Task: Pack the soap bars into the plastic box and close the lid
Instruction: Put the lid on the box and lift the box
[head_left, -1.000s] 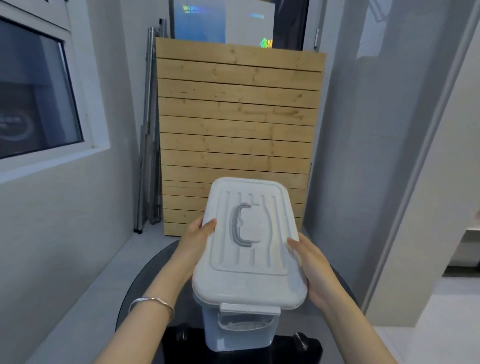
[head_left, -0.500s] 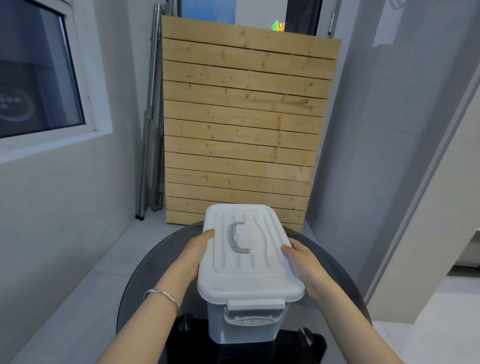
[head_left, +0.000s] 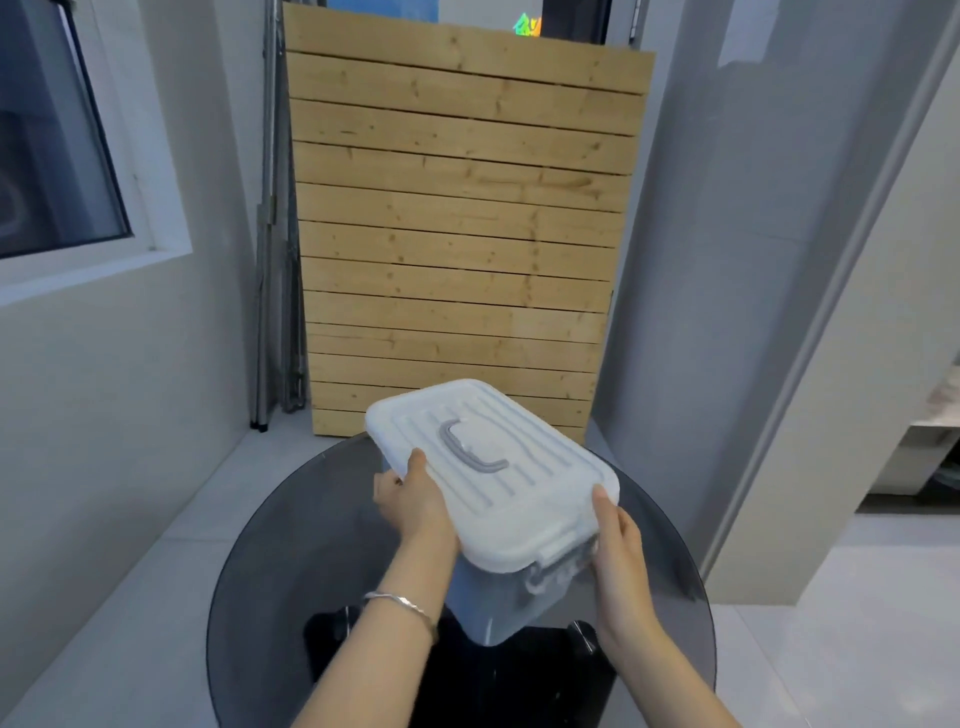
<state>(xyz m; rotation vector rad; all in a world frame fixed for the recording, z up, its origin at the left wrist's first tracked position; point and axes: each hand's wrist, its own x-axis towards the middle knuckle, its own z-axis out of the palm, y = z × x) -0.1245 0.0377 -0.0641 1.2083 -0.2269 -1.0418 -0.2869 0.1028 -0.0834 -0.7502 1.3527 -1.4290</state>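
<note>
We stand in a narrow grey-walled corner where a slatted wooden panel (head_left: 457, 234) leans against the far wall, a window (head_left: 57, 140) sits to our left, and a round dark glass counter (head_left: 291, 561) fills the foreground. Over that counter we hold the plastic box (head_left: 498, 597), turned at an angle, with its white ribbed lid (head_left: 519, 483) on top and a grey handle (head_left: 467, 452) lying flat across the lid. A latch (head_left: 558, 548) shows at the near end of the lid. Our left hand (head_left: 415, 499) grips the lid's left edge, thumb on top; a silver bracelet (head_left: 400, 605) circles that wrist. Our right hand (head_left: 618, 551) clasps the near right corner, thumb on the rim. The box's translucent walls are blurred, so we cannot tell what lies inside.
</note>
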